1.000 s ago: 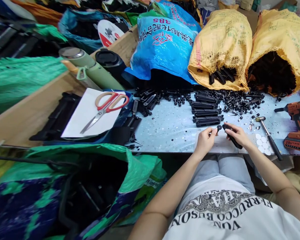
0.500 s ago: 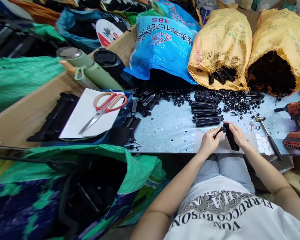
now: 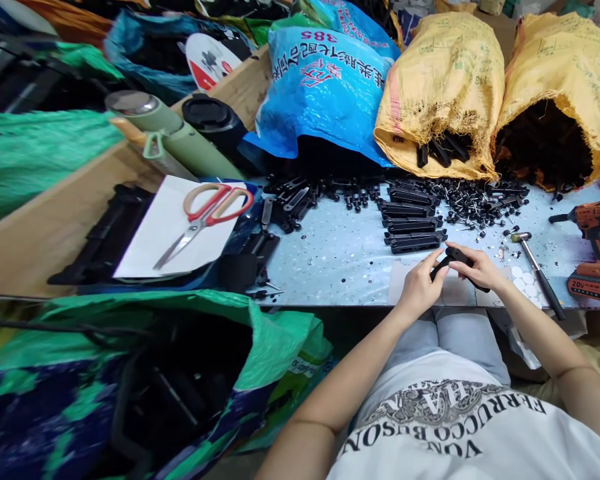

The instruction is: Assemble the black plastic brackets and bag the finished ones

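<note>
Above the table's front edge, my two hands meet around black plastic parts. My left hand [image 3: 421,279] is closed, pinching a slim black plastic piece [image 3: 439,267] between thumb and fingers. My right hand [image 3: 480,268] grips a longer black plastic bar [image 3: 459,255], whose lower end shows below the fingers. The two parts touch or overlap; whether they are joined I cannot tell. Just beyond the hands lies a row of several black plastic bars [image 3: 414,225]. A heap of small black-headed pins [image 3: 473,207] is spread behind them to the right.
On the right lie a hammer [image 3: 539,277], white round discs [image 3: 525,287] and an orange cordless drill [image 3: 597,247]. Red-handled scissors [image 3: 205,217] rest on white paper at left. Blue [image 3: 325,87] and yellow sacks [image 3: 445,87] line the back; a green sack [image 3: 280,333] hangs open below.
The long bar in my right hand has turned from steep to slanted, its lower end swinging right. My right hand has shifted slightly right, and its fingers now lie across the bar.
</note>
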